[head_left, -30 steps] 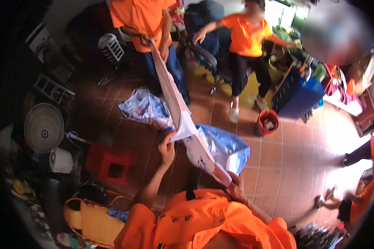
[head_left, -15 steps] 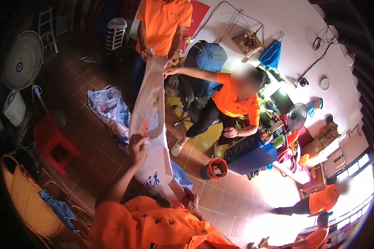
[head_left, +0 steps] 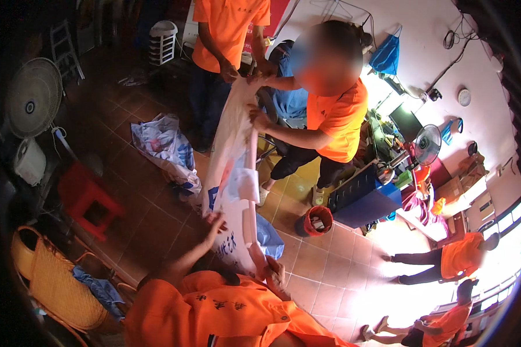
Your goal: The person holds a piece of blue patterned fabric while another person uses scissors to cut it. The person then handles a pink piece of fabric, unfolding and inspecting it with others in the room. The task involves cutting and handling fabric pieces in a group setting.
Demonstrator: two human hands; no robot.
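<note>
A long white cloth banner [head_left: 235, 199] with blue lettering and pinkish print stretches from my body toward two co-workers, its right side folded over. My right hand [head_left: 275, 274] is closed on its near right edge. At the banner's left edge is my left hand [head_left: 215, 226], fingers apart and slightly blurred; they touch or hover over the cloth. At the far end, the standing co-worker's hands [head_left: 230, 73] hold the cloth. A second co-worker's hand [head_left: 259, 117] grips its right edge, with the other hand at the far end.
A crumpled printed cloth [head_left: 165, 147] lies on the tiled floor to the left. A red stool [head_left: 92, 199], a fan [head_left: 33, 98] and a wicker chair [head_left: 61, 283] stand at left. On the right are a red bin [head_left: 317, 221] and a blue cabinet [head_left: 367, 202].
My left hand has moved from the banner's middle to its left edge. The co-worker at right has risen from a seated pose and leans in with both hands on the cloth. The banner's right side is now folded.
</note>
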